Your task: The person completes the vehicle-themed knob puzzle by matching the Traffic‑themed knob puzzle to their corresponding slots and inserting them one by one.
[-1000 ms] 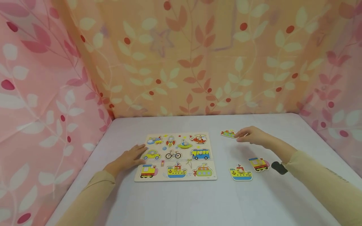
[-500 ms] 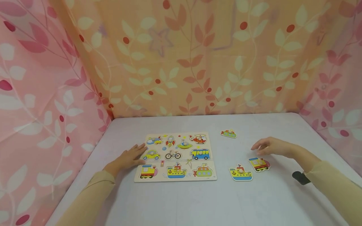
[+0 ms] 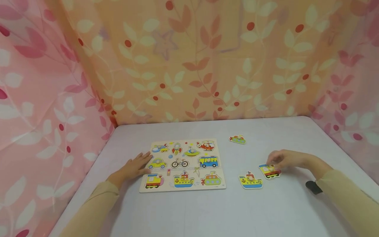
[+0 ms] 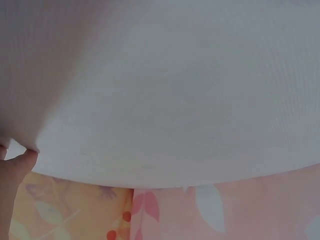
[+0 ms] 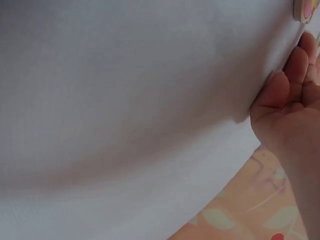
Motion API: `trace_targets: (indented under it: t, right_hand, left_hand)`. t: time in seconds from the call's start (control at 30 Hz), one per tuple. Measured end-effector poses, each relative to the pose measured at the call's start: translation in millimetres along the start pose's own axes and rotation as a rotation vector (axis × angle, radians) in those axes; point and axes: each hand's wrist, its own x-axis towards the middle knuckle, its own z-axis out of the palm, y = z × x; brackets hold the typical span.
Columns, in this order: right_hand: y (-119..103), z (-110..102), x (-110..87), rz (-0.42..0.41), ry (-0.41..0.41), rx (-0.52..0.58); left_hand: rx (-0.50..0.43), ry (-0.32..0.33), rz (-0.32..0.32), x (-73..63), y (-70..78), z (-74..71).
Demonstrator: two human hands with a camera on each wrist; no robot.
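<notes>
A wooden puzzle board (image 3: 173, 175) with vehicle pictures lies on the table. My left hand (image 3: 134, 168) rests at its left edge, fingers spread and thumb on the board. Over a train puzzle piece (image 3: 268, 173), right of the board, my right hand (image 3: 285, 159) bends its fingers down and pinches near the knob; the fingertips partly hide the piece. In the right wrist view, the curled fingers of the right hand (image 5: 287, 97) show, with an edge of the piece (image 5: 302, 11) beyond them. A ship puzzle piece (image 3: 251, 181) lies just left of the train.
A submarine puzzle piece (image 3: 238, 139) lies farther back, right of the board. The board bears car, bicycle, bus, helicopter and other pieces with knobs, plus a bottom row of printed pictures. A white cloth covers the table (image 3: 192, 214); patterned curtains (image 3: 189, 65) stand around it.
My right hand has moved from beside the submarine piece back toward me and down onto the train piece. The submarine piece stays on the table. The left hand keeps its place on the board.
</notes>
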Motion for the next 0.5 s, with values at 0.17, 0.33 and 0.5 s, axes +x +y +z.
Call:
trace_targets:
  t: [0.17,0.33,0.5]
  right_hand:
    - [-7,5,2.6,0.0,0.021,-0.035]
    - [-9,10,4.1,0.074,0.057,-0.049]
    - [-5,11,4.4,0.101,0.073,-0.036]
  left_hand:
    - [-0.004,0.001,-0.001,-0.9,-0.7,0.4]
    - [0.001,0.01,0.0,-0.9,-1.4,0.7]
    - [-0.001,0.005,-0.005,-1.4,0.6,0.7]
